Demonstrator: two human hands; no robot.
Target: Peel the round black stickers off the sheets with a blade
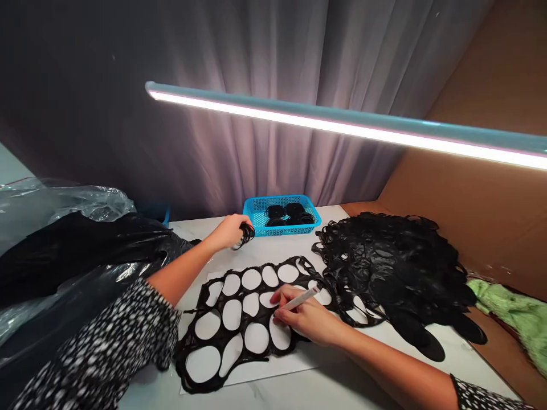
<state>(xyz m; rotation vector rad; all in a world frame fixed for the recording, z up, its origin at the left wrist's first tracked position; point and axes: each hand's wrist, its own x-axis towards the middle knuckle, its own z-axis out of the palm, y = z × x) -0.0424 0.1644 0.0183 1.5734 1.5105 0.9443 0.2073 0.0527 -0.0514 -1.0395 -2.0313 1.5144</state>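
I called it a makeshift workroom: marble-topped table, cardboard panelling, grey curtain, and 1 LED tube lamp overhead!

Plastic basket behind the perforated sheet. Tangled pile to its right, plastic bag to its left.

My left hand reaches toward eleven o'clock, fingers curled closed; my right hand angles in from four o'clock, fingers pinched.

Pen: smooth white plastic. Cut sheet: matt black. Bag: glossy black plastic. Basket: blue plastic.
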